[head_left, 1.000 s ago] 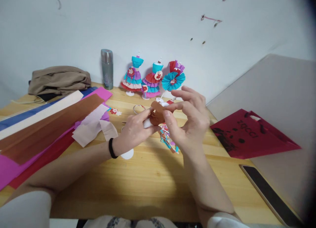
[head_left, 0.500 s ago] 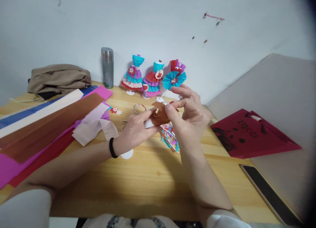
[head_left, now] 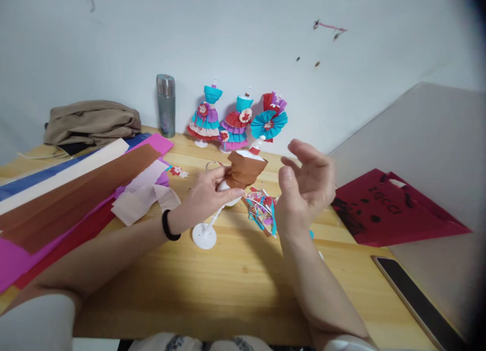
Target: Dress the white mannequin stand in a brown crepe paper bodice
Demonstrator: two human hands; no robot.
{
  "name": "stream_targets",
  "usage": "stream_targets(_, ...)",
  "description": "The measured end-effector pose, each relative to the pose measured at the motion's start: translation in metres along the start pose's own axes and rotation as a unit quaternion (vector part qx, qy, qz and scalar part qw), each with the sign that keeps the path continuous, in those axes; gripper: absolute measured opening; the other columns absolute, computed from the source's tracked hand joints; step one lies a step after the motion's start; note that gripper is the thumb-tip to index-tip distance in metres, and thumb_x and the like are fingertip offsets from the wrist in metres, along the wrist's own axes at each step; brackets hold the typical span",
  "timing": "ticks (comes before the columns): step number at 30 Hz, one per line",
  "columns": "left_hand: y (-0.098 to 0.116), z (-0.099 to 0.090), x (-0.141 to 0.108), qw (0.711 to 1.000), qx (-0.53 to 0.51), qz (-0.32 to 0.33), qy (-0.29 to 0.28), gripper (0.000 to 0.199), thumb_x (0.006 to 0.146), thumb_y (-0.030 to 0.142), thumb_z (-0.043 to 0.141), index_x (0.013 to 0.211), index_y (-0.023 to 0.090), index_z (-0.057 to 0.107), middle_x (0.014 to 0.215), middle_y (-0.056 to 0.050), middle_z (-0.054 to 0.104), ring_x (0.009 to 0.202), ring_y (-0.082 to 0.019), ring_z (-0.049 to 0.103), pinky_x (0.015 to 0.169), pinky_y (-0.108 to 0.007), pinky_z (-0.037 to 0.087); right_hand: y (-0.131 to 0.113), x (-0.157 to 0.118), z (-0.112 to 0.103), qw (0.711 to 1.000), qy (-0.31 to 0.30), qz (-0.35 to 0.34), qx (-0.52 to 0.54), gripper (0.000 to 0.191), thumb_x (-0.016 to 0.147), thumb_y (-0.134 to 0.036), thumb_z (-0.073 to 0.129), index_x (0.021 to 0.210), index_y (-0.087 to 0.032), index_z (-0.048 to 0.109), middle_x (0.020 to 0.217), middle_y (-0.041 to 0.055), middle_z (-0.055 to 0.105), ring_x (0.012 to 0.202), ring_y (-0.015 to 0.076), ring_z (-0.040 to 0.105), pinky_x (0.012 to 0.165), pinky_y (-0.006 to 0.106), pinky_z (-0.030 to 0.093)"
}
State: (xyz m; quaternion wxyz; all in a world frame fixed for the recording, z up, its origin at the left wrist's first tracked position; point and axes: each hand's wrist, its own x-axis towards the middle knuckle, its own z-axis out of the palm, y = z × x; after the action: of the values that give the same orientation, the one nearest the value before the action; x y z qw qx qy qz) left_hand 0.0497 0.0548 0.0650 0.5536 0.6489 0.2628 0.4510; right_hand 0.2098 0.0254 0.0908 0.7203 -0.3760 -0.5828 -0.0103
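My left hand (head_left: 210, 193) grips a small white mannequin (head_left: 205, 235) around its waist. It tilts to the right, with its round base toward me. Brown crepe paper (head_left: 247, 167) wraps its bust like a strapless top, and a red band shows at the neck. To the right, my right hand (head_left: 309, 181) is raised with fingers apart, touching nothing. Below the mannequin lies a pile of coloured paper scraps (head_left: 261, 209). Behind stand mannequins in ruffled paper dresses: one with a turquoise top (head_left: 208, 117), a second (head_left: 237, 120), and one with a big turquoise rosette (head_left: 269, 124).
Long crepe paper strips, including a brown sheet (head_left: 87, 194), cover the table's left side. Paper flowers (head_left: 177, 171) lie beside them. A thermos (head_left: 166, 106) and folded brown cloth (head_left: 93, 122) stand behind. At right are a red bag (head_left: 395, 206) and a phone (head_left: 415, 300).
My right hand has let go of the brown paper and moved right, its fingers spreading. The mannequin has turned more upright in my left hand, so its neck and base now show.
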Motion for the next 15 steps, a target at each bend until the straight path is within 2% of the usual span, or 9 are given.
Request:
stream_targets(3,0.003,-0.002,0.002,0.998,-0.062,-0.025,-0.011,0.034,0.078,0.026,0.071,0.108,0.013,0.062,0.115,-0.011,0.072,0.103,-0.021,0.067,0.093,-0.036,0.051,0.009,-0.010,-0.002,0.994,-0.022,0.098,0.038,0.025,0.087,-0.032,0.066,0.111,-0.026,0.062,0.120,0.0083,0.065,0.118,0.0260,0.061,0.097,0.048,0.051)
stream_targets(7,0.004,-0.002,0.001,0.993,-0.104,-0.045,-0.021,0.038,0.076,0.025,0.073,0.111,0.014,0.061,0.112,-0.010,0.072,0.097,-0.019,0.068,0.091,-0.034,0.051,0.018,-0.020,-0.001,0.965,-0.126,0.212,0.092,0.032,0.088,-0.043,0.066,0.114,-0.027,0.063,0.120,0.0088,0.068,0.115,0.0268,0.063,0.096,0.046,0.053)
stream_targets(10,-0.002,-0.002,0.002,0.994,-0.105,-0.036,-0.016,0.035,0.077,0.029,0.073,0.107,0.014,0.063,0.101,-0.008,0.072,0.087,-0.017,0.067,0.083,-0.032,0.052,0.020,-0.027,0.001,0.934,-0.184,0.261,0.162,0.034,0.089,-0.050,0.062,0.114,-0.026,0.065,0.117,0.0087,0.070,0.106,0.0265,0.067,0.090,0.045,0.055)
stream_targets(15,-0.009,-0.003,0.005,0.994,-0.100,-0.012,0.042,0.032,0.076,0.033,0.074,0.101,0.015,0.066,0.091,-0.005,0.070,0.087,-0.018,0.065,0.078,-0.030,0.052,0.024,-0.039,0.008,0.883,-0.262,0.315,0.228,0.049,0.085,-0.050,0.069,0.125,-0.024,0.060,0.126,0.0102,0.067,0.114,0.0261,0.064,0.099,0.045,0.051)
